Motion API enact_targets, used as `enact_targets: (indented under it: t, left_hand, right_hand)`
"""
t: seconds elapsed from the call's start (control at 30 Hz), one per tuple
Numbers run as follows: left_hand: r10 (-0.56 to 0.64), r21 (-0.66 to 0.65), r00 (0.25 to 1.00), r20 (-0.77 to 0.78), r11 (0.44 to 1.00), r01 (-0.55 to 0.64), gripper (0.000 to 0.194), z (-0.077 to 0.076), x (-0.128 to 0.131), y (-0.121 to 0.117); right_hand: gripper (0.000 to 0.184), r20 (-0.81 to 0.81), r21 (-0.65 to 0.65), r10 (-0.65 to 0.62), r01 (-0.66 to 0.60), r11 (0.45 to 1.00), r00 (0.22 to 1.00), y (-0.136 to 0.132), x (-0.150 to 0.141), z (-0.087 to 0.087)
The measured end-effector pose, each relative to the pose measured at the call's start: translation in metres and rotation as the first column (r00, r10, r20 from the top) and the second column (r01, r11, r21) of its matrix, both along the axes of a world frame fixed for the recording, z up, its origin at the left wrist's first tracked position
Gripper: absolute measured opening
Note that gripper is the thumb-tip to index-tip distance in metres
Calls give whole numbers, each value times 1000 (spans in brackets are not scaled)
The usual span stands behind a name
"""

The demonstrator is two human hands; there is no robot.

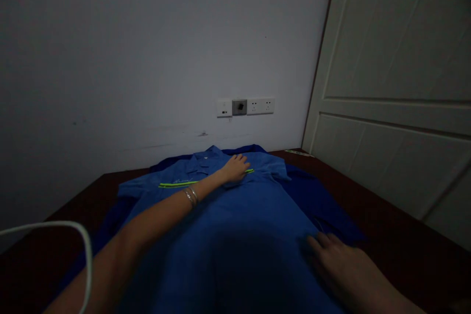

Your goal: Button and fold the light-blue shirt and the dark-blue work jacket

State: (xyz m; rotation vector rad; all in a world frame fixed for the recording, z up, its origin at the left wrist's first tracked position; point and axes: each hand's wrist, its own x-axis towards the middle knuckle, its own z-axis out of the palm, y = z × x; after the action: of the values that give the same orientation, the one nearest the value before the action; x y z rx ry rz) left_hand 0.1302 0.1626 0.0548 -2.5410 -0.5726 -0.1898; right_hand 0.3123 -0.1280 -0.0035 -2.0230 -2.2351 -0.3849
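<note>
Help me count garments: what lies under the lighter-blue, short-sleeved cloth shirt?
Darker-blue cloth, likely another garment, shows past the shirt at the top and both sides, on a reddish-brown flat surface. The shirt hides the rest; any further layers cannot be seen.

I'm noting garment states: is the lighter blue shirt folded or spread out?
The shirt is spread out: its sleeves point to opposite sides and its collar lies toward the wall.

Shirt (pixel 239 208) atop garment (pixel 316 201), wall (pixel 147 59) behind, door (pixel 397 59) right
</note>
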Motion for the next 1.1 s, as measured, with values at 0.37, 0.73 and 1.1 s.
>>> enact_targets:
  t: [0.37, 0.73, 1.1]
  left_hand:
    - [173, -217, 984, -53, 959, -180, 36, -13, -201, -58]
    - [120, -519, 990, -72, 844, -140, 47, -42, -295, -170]
    - [189, -587, 982, -20, 792, -165, 57, -50, -301, -175]
  right_hand:
    - [56, -252, -152, 462, -506, 849, 850, 64, -68, 2]
    - [58, -339, -249, 463, -553, 795, 819, 89, -71, -15]
    - [47, -206, -120, 578, -606, 786, 790, 113, -79, 3]
